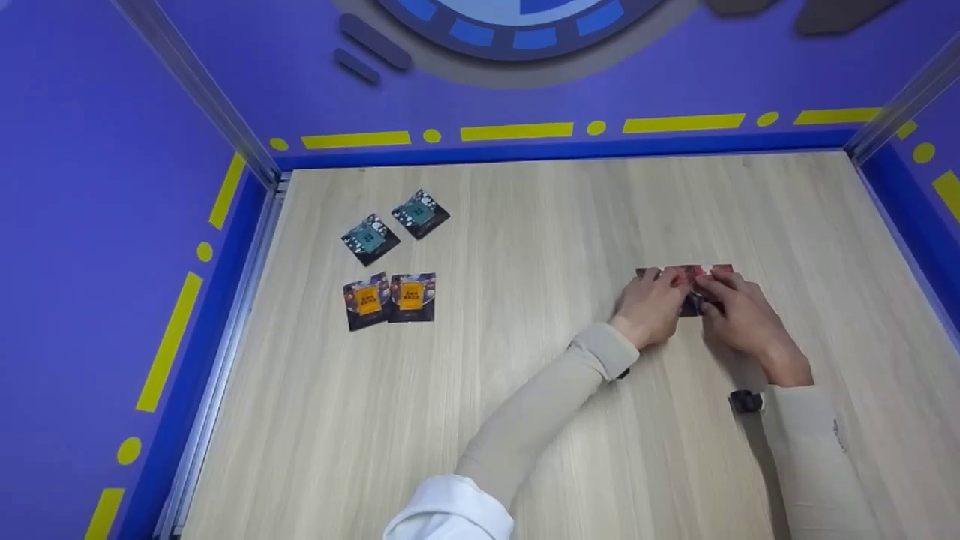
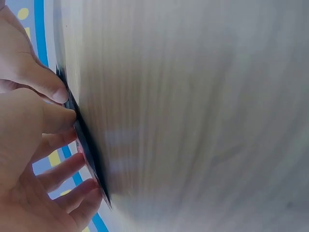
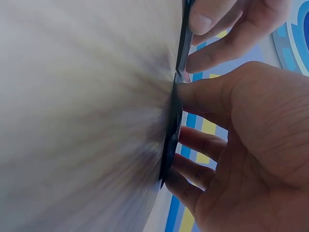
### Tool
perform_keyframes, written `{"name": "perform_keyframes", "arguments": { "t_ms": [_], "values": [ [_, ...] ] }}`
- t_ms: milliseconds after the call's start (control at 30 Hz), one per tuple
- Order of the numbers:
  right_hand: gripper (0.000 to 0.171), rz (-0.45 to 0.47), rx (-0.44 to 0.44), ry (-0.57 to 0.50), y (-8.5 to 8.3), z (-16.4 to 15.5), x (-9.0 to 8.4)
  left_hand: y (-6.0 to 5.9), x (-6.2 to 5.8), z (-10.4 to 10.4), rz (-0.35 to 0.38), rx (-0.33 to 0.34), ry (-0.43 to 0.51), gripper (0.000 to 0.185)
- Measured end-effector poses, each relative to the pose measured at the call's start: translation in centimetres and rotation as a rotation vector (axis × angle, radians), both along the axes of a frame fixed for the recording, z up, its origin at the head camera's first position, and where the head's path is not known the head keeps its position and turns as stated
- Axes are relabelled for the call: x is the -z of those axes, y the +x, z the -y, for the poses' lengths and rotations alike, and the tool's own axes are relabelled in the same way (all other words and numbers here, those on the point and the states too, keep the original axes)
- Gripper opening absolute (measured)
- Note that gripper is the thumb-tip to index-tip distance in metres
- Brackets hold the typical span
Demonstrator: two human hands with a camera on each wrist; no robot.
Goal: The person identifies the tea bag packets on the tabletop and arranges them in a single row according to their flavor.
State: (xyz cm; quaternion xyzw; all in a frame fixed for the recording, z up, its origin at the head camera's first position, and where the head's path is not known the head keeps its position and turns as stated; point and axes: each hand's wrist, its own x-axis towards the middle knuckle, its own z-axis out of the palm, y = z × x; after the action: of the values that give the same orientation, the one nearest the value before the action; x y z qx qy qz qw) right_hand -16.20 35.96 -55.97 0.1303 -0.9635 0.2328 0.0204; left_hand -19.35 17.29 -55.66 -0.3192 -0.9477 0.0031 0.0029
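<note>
1. Red-and-dark square picture cards [image 1: 694, 276] lie flat on the right of the pale wood-grain worktop [image 1: 525, 390], under both hands.
2. Left hand [image 1: 649, 306] and right hand [image 1: 739, 313] press on them with fingertips, thumbs at the edges; neither grip has lifted a card.
3. Judged step: squaring the cards together; next calls for a light, even push.
4. Two teal cards [image 1: 395, 227] and two orange cards [image 1: 390, 298] lie well apart, near the purple booth walls [image 1: 112, 187].

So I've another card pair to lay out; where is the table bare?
Bare wood runs between the orange cards and the left hand, plus the near edge. It is crowded where both hands, the right hand included, press the red cards.
</note>
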Motion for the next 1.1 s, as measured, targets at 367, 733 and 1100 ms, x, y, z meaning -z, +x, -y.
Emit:
{"name": "perform_keyframes", "arguments": {
  "t_ms": [367, 733, 1100],
  "values": [
    [0.047, -0.019, -0.003, -0.009, 0.1, 0.1, 0.2, 0.2, -1.1, 1.5, 0.019, 0.021, 0.064, 0.037],
    [0.049, 0.060, 0.035, 0.001, 0.1, 0.2, -0.1, 0.3, -1.9, 5.7, 0.071, 0.028, 0.180, 0.040],
    [0.051, 0.111, 0.040, 0.012, -0.1, 0.4, -0.4, -0.6, -2.1, 14.3, 0.068, -0.058, 0.259, 0.041]
  ]
}}
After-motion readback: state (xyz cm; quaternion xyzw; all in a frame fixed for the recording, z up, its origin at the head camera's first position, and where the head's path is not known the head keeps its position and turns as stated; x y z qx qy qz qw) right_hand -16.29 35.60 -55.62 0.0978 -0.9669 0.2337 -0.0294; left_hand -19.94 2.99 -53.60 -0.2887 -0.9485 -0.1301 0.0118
